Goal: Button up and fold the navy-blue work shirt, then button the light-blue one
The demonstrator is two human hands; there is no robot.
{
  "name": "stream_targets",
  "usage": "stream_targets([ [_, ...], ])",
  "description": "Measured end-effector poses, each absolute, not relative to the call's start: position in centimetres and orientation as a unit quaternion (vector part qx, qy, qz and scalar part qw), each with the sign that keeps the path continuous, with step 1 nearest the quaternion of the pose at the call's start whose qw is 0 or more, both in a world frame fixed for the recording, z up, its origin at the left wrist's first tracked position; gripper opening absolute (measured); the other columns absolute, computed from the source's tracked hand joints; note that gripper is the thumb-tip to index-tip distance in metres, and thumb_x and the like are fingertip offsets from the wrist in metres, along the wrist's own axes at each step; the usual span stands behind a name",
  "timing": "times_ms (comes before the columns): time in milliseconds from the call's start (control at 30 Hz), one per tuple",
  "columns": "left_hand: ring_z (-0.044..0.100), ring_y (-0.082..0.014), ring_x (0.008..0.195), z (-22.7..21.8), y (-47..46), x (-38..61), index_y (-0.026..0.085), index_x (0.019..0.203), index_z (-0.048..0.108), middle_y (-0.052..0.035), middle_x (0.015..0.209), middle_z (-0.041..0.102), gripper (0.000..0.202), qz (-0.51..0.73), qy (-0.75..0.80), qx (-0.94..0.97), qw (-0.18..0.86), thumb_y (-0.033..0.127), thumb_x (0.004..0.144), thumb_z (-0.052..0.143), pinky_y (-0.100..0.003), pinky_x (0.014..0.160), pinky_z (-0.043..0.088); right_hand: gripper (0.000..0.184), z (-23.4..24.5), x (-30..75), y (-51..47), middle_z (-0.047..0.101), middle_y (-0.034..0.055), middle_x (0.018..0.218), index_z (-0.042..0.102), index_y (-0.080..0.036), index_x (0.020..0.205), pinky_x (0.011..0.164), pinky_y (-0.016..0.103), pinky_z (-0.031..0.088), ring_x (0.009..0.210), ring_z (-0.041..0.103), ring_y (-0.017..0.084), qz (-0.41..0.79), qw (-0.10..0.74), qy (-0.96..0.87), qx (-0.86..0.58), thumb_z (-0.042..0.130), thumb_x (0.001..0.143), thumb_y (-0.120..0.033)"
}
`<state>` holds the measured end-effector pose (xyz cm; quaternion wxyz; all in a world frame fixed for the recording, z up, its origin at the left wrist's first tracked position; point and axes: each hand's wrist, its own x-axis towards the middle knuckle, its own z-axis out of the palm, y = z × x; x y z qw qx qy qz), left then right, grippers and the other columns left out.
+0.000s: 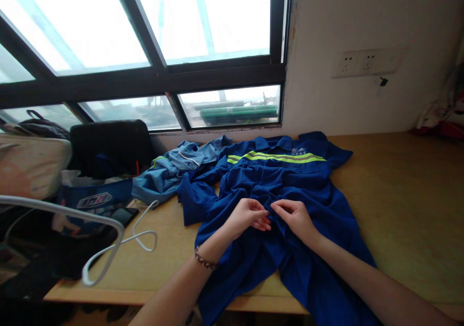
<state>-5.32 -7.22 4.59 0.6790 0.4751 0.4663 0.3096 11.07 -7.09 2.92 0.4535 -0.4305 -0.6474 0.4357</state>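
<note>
Dark blue work coveralls (pixel 315 195) lie front up on the table, with a yellow and grey reflective band across the chest and white print near one shoulder. The lower legs hang over the near edge. At the waist, my left hand (pixel 252 215) has thumb and fingers pinched at the bunched cloth, a braided bracelet on its wrist. Close beside it, my right hand (pixel 293 215) pinches the same area with its fingertips. Whatever small fastening may lie between the fingers is too small to make out.
A light blue garment (pixel 159 178) lies crumpled left of the coveralls. A white cable (pixel 119 229) loops over the table's left edge, near a blue bag (pixel 97 195) and a black case (pixel 110 147). The window and the wall with a socket panel (pixel 369 62) border the table's back.
</note>
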Motion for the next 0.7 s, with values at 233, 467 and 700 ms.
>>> stream_targets([
  [233,0.064,-0.0203,0.061,4.8,-7.4,-5.1,0.012,0.075,0.048,-0.0051,0.063,0.063,0.029,0.360,0.437,0.464,0.681,0.030,0.063,0.067,-0.030,0.058,0.052,0.016,3.2,11.2,-6.7,0.062,0.0028,0.072,0.064,-0.017,0.065,0.064,0.026,0.044,0.068,0.057,0.015,0.418,0.436,-0.690,-0.398,0.058,0.071,-0.031],
  [467,0.064,-0.0186,0.058,4.1,-7.6,-4.3,0.011,0.071,0.048,-0.0039,0.064,0.061,0.032,0.377,0.456,0.473,0.653,0.034,0.061,0.067,-0.029,0.057,0.052,0.012,2.4,10.7,-7.3,0.056,-0.0015,0.069,0.053,-0.018,0.078,0.053,0.022,0.041,0.060,0.053,0.011,0.363,0.429,-0.698,-0.444,0.059,0.067,-0.018],
  [700,0.061,-0.0149,0.051,2.8,-7.5,-4.2,0.011,0.067,0.048,0.0006,0.055,0.056,0.020,0.417,0.458,0.417,0.665,0.024,0.063,0.064,-0.030,0.057,0.053,0.010,2.7,10.5,-7.8,0.052,-0.0012,0.072,0.051,-0.019,0.076,0.055,0.022,0.041,0.063,0.050,0.011,0.299,0.425,-0.733,-0.440,0.056,0.068,-0.013],
])
